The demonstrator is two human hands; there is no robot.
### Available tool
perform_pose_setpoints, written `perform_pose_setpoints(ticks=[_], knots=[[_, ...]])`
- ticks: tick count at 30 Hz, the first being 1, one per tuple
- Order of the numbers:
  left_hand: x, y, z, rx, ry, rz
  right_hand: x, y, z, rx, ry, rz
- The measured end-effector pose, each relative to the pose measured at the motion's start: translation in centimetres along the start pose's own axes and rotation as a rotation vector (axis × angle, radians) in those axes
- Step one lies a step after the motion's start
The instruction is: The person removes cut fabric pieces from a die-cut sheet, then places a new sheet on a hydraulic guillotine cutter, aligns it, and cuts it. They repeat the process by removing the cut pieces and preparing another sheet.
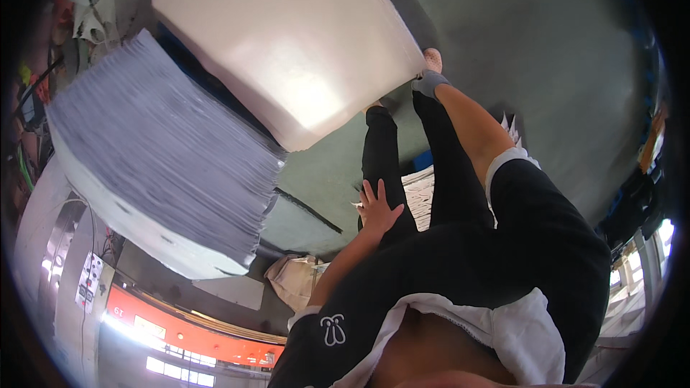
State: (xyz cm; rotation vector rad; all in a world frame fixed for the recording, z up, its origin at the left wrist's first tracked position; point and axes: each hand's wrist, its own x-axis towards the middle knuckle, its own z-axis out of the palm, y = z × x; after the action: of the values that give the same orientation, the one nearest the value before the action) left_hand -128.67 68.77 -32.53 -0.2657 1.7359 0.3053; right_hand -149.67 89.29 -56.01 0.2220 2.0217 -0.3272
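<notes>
A broad, glossy cream sheet (280, 36) spreads across the top of the view, its near right corner at my right hand (430, 85). A grey covering sits at the end of that arm. The fingers look closed on the sheet's corner, though they are small and partly hidden. My left hand (379, 208) is bare, held in front of my left leg with its fingers spread and nothing in it. Left of the sheet stands a tall stack of thin grey-blue layers (172, 144), its many edges showing.
Grey-green floor (532, 43) stretches to the right. Beside my legs lies a bundle of pale layered sheets (419, 197). A crumpled tan bag (293, 280) is near the stack's lower end. Mixed scraps (97, 11) clutter the far left; an orange beam (194, 327) runs along the lower left.
</notes>
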Motion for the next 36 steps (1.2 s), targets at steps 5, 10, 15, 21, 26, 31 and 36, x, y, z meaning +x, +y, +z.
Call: perform_pose_setpoints(ticks=[5,10,15,21,26,31,36], knots=[[1.2,-0.5,-0.5,-0.12,0.153,0.017,6.8,-0.4,5.1,0.371,-0.008,0.057],[1.6,-0.7,-1.3,-0.119,0.165,0.041,8.2,0.3,6.3,0.524,0.187,0.119],[1.6,-0.8,-3.2,-0.123,0.221,0.081,7.4,-1.5,3.6,0.327,-0.121,0.019],[1.4,-1.7,-2.2,-0.104,0.303,0.105,1.0,-12.9,1.6,0.216,-0.325,-0.407],[3.2,-4.6,-3.8,-1.086,0.068,-0.106,-9.9,-19.4,-3.7,1.026,-0.514,-0.382],[4.3,-7.9,-12.3,-2.4,-0.008,-0.033,-16.6,-24.0,-8.7,0.751,-0.462,-0.577],[2.0,-6.7,-15.4,-2.612,0.208,0.676,-23.0,-24.9,-13.9,0.757,-0.307,-0.684]])
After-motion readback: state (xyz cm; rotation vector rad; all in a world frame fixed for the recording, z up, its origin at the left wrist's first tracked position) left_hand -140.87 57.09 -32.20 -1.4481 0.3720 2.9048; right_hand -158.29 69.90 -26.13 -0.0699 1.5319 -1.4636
